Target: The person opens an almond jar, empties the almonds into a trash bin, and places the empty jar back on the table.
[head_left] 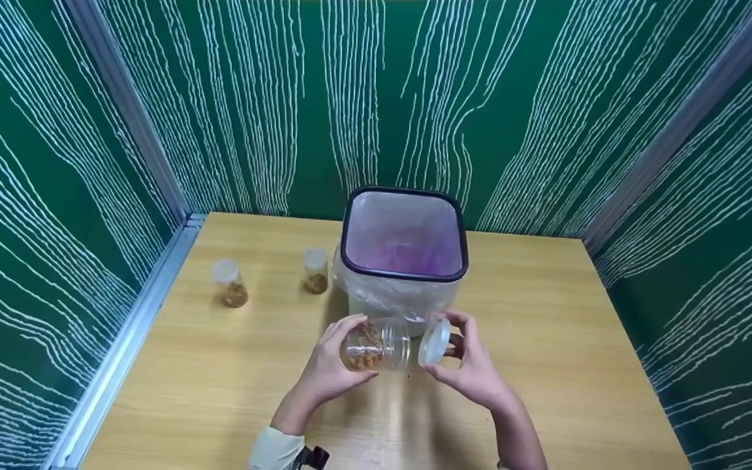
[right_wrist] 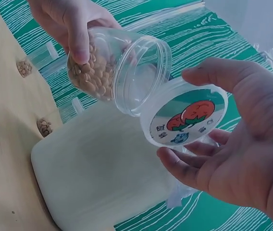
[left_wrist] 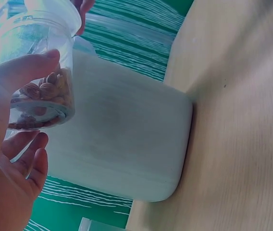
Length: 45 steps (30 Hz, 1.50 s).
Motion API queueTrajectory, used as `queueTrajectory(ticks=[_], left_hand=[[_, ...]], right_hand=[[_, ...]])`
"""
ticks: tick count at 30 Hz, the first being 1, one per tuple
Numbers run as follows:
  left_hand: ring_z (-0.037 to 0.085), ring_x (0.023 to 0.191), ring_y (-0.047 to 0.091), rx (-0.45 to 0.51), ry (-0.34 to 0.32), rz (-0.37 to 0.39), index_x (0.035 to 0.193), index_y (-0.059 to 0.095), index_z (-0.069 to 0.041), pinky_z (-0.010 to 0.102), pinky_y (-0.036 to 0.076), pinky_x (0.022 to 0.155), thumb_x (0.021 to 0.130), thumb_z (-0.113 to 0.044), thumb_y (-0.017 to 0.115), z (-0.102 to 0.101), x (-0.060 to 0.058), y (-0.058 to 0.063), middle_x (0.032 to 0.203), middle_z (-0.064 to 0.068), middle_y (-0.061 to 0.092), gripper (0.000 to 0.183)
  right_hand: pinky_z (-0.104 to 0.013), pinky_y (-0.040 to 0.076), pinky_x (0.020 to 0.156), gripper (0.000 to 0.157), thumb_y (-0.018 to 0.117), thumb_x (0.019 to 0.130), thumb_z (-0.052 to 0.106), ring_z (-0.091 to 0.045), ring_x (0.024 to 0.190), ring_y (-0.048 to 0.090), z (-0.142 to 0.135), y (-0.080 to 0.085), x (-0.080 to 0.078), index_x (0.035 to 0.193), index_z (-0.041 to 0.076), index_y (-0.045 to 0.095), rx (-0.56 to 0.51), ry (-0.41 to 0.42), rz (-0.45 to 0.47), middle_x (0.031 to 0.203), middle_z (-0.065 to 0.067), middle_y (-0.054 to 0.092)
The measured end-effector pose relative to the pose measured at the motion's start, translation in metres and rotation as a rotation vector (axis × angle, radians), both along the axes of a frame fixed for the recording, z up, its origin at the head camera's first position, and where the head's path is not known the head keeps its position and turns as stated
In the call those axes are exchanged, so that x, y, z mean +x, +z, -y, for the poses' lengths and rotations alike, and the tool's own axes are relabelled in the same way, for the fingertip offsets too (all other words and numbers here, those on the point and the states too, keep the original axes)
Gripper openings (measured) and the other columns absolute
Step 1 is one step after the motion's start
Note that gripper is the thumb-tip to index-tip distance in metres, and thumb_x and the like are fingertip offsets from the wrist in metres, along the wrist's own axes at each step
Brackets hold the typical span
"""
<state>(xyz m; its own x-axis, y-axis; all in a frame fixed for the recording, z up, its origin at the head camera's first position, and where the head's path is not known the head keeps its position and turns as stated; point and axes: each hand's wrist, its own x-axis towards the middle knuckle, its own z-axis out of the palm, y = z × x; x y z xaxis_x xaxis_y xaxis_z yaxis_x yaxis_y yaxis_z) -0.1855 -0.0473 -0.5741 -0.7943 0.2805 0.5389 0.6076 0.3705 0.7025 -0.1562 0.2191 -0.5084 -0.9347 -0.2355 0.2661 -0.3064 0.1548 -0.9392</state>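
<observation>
My left hand [head_left: 327, 365] grips a clear plastic jar [head_left: 395, 343] by its base end, thumb and fingers around its sides. The jar lies tilted on its side in the air, its open mouth facing right. Brown nuts [right_wrist: 94, 77] fill its bottom part, seen closer in the right wrist view. My right hand [head_left: 477, 372] pinches a round white lid [head_left: 435, 341] by its rim, just off the jar's mouth. A tomato picture [right_wrist: 196, 111] marks the lid's face in the right wrist view. Both hands are in front of the bin.
A white bin with a black rim [head_left: 405, 277] and a plastic liner stands at the back middle of the wooden table [head_left: 532, 313]. To its left stand two smaller capped jars, one nearer the bin [head_left: 316, 269] and one farther left [head_left: 230, 284], both with brown contents. Green walls enclose the table.
</observation>
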Motion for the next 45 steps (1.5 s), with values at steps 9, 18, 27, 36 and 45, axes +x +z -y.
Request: queueTrajectory(ticks=[9,18,27,36,45], left_hand=[[0.014,0.122,0.048,0.012,-0.004,-0.003,0.136,0.051,-0.016,0.037,0.039,0.104,0.057,-0.020,0.093,-0.001,-0.003,0.005,0.134,-0.006,0.052,0.090],[0.014,0.122,0.048,0.013,-0.022,-0.005,0.136,0.051,-0.013,0.037,0.038,0.105,0.056,-0.021,0.093,-0.006,-0.004,0.006,0.134,-0.004,0.054,0.091],[0.015,0.124,0.046,0.015,-0.023,-0.014,0.138,0.050,-0.019,0.037,0.037,0.106,0.057,-0.022,0.093,-0.008,-0.006,0.011,0.136,-0.004,0.053,0.092],[0.015,0.122,0.048,0.026,-0.030,-0.016,0.137,0.051,-0.016,0.038,0.039,0.104,0.057,-0.024,0.094,-0.004,0.001,0.001,0.134,-0.006,0.053,0.091],[0.016,0.120,0.049,0.024,-0.049,-0.035,0.137,0.051,-0.012,0.035,0.039,0.104,0.056,-0.024,0.094,-0.003,0.001,0.003,0.134,-0.004,0.054,0.092]], right_hand=[[-0.025,0.045,0.095,0.083,0.072,0.063,-0.023,-0.034,0.119,0.045,-0.018,-0.007,-0.002,0.132,-0.008,0.026,-0.162,-0.022,0.041,0.135,-0.022,0.034],[-0.023,0.042,0.098,0.089,0.067,0.060,-0.028,-0.029,0.124,0.041,-0.026,-0.005,0.005,0.139,-0.008,0.032,-0.205,-0.169,0.139,0.138,-0.023,0.040],[-0.022,0.038,0.100,0.088,0.071,0.062,-0.027,-0.024,0.125,0.041,-0.029,-0.011,0.012,0.135,-0.006,0.027,-0.330,-0.351,0.085,0.139,-0.019,0.040],[-0.020,0.048,0.087,0.088,0.064,0.071,-0.026,-0.027,0.129,0.035,-0.039,-0.018,0.019,0.147,0.000,0.027,-0.403,-0.544,0.143,0.146,-0.013,0.032],[-0.035,0.034,0.108,0.090,0.078,0.074,-0.009,-0.027,0.137,0.031,-0.059,-0.018,0.007,0.146,-0.001,0.025,-0.277,-0.622,0.185,0.150,-0.014,0.033]])
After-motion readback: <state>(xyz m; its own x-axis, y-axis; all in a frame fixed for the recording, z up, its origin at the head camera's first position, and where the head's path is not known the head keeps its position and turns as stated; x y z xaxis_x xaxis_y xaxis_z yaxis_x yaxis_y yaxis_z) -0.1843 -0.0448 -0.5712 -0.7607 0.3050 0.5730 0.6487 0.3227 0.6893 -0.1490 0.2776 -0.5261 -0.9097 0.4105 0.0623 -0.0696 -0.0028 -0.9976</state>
